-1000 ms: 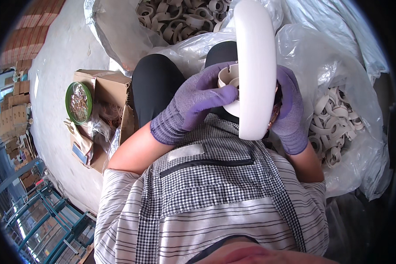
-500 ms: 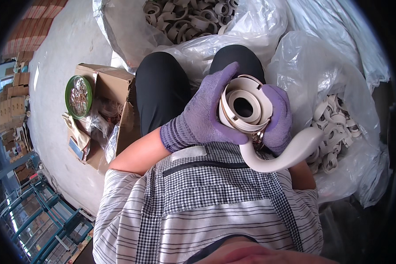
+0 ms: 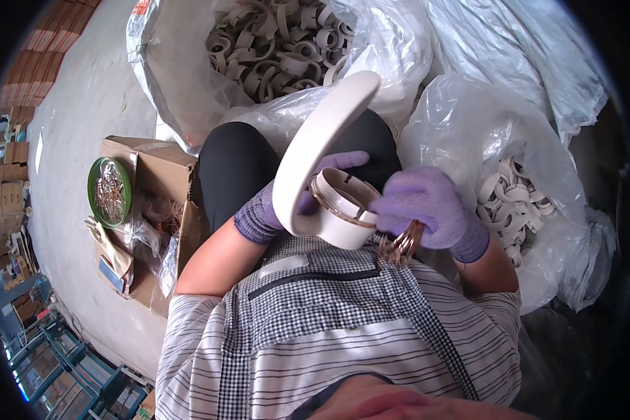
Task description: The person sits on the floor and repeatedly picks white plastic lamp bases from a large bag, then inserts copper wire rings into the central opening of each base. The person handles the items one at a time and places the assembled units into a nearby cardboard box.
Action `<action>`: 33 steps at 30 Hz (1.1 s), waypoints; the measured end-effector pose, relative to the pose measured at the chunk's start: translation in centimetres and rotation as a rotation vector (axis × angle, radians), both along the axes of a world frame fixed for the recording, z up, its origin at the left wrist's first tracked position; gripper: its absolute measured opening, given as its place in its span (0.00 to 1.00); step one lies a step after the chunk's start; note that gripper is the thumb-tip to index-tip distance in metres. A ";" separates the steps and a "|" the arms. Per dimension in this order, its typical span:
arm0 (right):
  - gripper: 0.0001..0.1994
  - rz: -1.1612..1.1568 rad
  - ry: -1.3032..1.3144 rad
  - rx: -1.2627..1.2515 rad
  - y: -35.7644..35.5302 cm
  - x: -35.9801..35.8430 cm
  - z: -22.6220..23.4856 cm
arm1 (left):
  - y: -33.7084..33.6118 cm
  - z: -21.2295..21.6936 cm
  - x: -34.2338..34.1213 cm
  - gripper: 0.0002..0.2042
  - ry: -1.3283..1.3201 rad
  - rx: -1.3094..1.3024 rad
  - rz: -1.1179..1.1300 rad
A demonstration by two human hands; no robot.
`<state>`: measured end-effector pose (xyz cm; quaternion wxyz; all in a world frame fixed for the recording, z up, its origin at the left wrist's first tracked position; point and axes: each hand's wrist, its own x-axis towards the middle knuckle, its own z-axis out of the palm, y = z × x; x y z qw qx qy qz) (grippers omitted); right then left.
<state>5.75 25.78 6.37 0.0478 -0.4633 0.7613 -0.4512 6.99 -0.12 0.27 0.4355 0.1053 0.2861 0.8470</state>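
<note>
A cream plastic collar [image 3: 343,231] with a long curved handle [image 3: 302,154] is tilted above my lap, its round opening facing up and right. My left hand [image 3: 260,211], in a purple glove, holds it from behind the handle, which hides much of the palm; some fingers show past the far side. A thin copper-coloured band [image 3: 362,221] runs around the collar below its rim. My right hand [image 3: 427,204], gloved too, is closed around a bunch of thin copper-coloured wire pieces [image 3: 403,245] hanging below it. Its fingertips are at the collar's right edge.
Beyond my knees is a clear plastic bag of cream rings [image 3: 290,49]; another bag of rings [image 3: 514,203] lies at right. At left, an open cardboard box [image 3: 162,150] carries a green round tray [image 3: 110,192] of copper-coloured pieces and a pale glove [image 3: 112,248].
The collar has turned, so its handle has swung from the lower right to the upper left. My right hand has shifted to the collar's edge, and the wire bunch shows more plainly.
</note>
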 end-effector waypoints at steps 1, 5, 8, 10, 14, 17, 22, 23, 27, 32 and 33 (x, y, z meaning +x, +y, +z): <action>0.16 0.043 -0.060 0.043 -0.6 -0.1 0.8 | -0.2 -0.6 -0.3 0.66 -0.035 0.009 -0.015; 0.22 -0.056 -0.242 0.098 -1.4 -0.2 0.4 | 0.4 -2.3 -0.9 0.69 -0.101 -0.030 0.049; 0.20 -0.041 -0.178 0.053 -0.7 -0.7 -0.5 | 0.4 -2.9 -0.9 0.69 -0.183 0.040 -0.028; 0.18 0.011 -0.125 0.050 -0.6 -0.8 -0.8 | 0.3 -3.0 -0.9 0.64 -0.157 0.154 -0.046; 0.16 0.050 -0.023 0.039 -0.3 -1.1 -0.4 | 0.7 -3.7 -0.5 0.55 -0.124 0.355 -0.071; 0.13 -0.089 -0.032 -0.017 0.3 -1.5 0.7 | 0.7 -3.5 -0.9 0.58 -0.123 0.369 -0.178; 0.16 -0.556 -0.318 -0.661 8.9 -6.2 -2.4 | 0.5 0.3 -0.4 0.69 -0.014 0.115 -0.168; 0.17 -0.692 -0.280 -0.597 10.5 -8.6 -2.2 | 0.3 -0.4 -0.4 0.70 -0.032 0.115 -0.177; 0.17 -1.138 -0.158 -0.073 13.7 -15.2 -0.4 | 0.4 -1.5 -0.7 0.70 -0.090 0.173 -0.160; 0.18 -1.136 -0.053 -0.168 14.4 -13.8 0.5 | 0.3 -2.8 -0.7 0.67 -0.001 0.099 0.030; 0.18 -1.022 -0.198 -0.376 13.5 -13.2 -0.4 | 0.3 -2.4 -0.3 0.66 0.063 -0.001 0.159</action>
